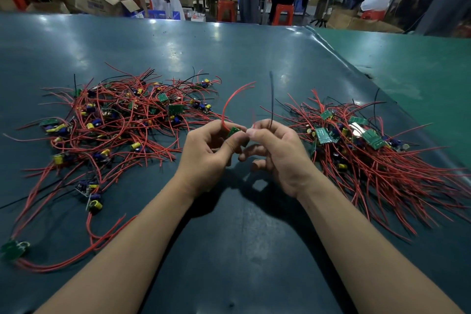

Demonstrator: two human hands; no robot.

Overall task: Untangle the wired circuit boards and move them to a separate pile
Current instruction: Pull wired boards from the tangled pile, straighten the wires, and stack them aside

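A tangled heap of small green circuit boards with red and black wires [122,122] lies on the left of the dark table [229,58]. A straighter pile of boards [369,145] with wires trailing toward me lies on the right. Between them, my left hand [206,153] pinches one small green board [235,132] above the table. Its red wires [229,102] curve upward. My right hand [277,150] pinches that board's black wire [271,94], which stands straight up from my fingers.
A single board with a red wire loop [14,250] lies at the near left edge. A lighter green table [407,64] adjoins on the right. Beyond the far edge, people stand among cardboard boxes [99,0] and red stools [226,10].
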